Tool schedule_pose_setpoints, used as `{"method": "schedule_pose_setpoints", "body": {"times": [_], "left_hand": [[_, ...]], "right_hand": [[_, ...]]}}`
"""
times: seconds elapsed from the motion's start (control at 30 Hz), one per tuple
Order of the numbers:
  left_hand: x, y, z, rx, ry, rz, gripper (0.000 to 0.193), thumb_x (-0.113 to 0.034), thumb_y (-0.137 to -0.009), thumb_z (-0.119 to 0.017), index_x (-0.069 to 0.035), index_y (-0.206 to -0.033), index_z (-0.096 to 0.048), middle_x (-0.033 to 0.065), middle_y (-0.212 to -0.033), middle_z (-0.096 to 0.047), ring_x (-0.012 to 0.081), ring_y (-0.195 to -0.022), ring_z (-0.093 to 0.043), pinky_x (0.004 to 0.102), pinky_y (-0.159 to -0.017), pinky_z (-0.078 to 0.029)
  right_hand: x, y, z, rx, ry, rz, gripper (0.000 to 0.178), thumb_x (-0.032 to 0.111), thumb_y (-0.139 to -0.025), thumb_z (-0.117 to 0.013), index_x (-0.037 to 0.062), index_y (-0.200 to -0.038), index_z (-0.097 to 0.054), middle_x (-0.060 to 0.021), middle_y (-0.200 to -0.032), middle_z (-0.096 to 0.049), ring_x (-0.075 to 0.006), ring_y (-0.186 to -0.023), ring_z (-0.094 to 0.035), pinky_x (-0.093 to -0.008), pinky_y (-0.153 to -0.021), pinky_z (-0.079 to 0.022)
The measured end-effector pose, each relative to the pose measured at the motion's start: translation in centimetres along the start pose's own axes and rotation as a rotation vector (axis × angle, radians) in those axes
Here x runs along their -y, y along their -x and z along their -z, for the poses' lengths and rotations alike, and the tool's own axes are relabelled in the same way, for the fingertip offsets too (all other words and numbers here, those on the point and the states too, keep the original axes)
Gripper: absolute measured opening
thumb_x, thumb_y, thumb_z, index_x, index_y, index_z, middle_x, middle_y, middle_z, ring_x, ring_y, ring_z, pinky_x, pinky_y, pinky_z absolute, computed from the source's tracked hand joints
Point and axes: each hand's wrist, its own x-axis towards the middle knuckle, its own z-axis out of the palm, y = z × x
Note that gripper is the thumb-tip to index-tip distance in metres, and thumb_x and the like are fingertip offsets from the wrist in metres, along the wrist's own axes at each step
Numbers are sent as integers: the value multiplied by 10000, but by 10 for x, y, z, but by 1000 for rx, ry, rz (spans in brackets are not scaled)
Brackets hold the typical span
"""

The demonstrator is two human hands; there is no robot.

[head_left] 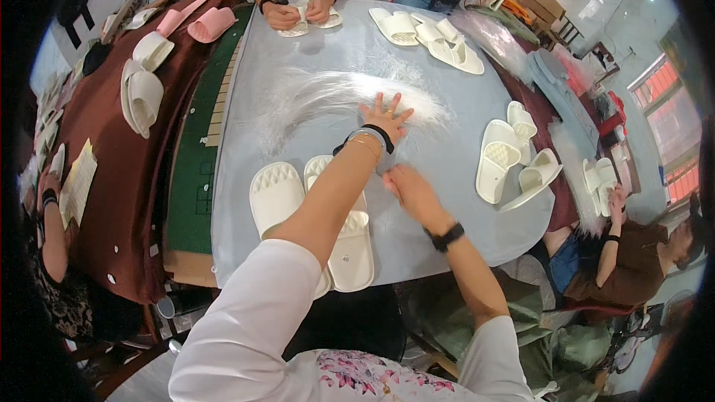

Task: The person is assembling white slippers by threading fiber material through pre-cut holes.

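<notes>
My left hand (pixel 386 117) lies with its fingers spread on a spread of clear, shiny plastic (pixel 328 100), which looks like thin film. Just nearer to me, my right hand (pixel 413 192) is closed, its thumb and fingers bent together; whatever they pinch is too small or hidden to make out. Below my left forearm lies a pair of white quilted slippers, the left slipper (pixel 274 192) and the right slipper (pixel 352 253), partly covered by that arm. All of this rests on a table with a pale grey-blue cover (pixel 439 249).
More white slippers lie at the right (pixel 497 167) and far side (pixel 424 33). Across the table, a person's hands (pixel 302 13) hold white slippers. A brown-covered table (pixel 97 216) with pink slippers (pixel 211 24) stands left. At right, another person (pixel 625 268) holds white slippers.
</notes>
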Motion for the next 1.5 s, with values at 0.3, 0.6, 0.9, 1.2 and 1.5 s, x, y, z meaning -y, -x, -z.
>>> {"method": "schedule_pose_setpoints", "body": {"times": [0.3, 0.6, 0.9, 1.2, 1.5], "left_hand": [[21, -15, -3, 15, 112, 38, 515, -504, -887, -245, -414, -1369, -89, -17, -1464, 87, 375, -1325, 66, 720, -925, -63], [35, -12, 0, -54, 224, -47, 515, -403, -902, -317, -392, -1371, -104, 11, -1470, 9, 411, -1314, -64, 744, -881, -155], [52, 148, 87, -319, 296, -275, 303, -196, -834, -521, -48, -1097, -536, 144, -1152, -527, 316, -1005, -522, 399, -834, -434], [19, 384, 6, -378, 682, -17, 377, -113, -788, -597, -21, -1143, -508, 195, -1155, -520, 334, -1091, -488, 377, -908, -398], [-16, 352, -31, -378, 326, -31, 803, -422, -725, -635, -74, -1348, -267, 199, -1411, -164, 435, -1271, -182, 577, -940, -269]], "right_hand": [[122, 132, 93, 259, -851, -160, 14, 45, -809, -512, 41, -796, -510, -124, -817, -541, -319, -817, -532, -376, -745, -429], [143, 242, 150, -454, -1584, 149, 115, 21, -867, -441, 72, -770, -479, -68, -744, -520, -165, -585, -495, -286, -514, -413], [141, 177, 112, -902, -1241, -393, 143, 149, -915, -455, 19, -967, -485, -39, -830, -512, -113, -703, -505, -273, -687, -433], [132, 144, 54, -933, -1582, -679, 177, 165, -907, -476, 36, -1023, -518, -22, -919, -555, -113, -807, -548, -283, -807, -464], [129, 161, 53, -1385, -1626, -359, 162, 156, -924, -437, 21, -977, -507, -16, -819, -542, -92, -674, -505, -217, -614, -443]]}}
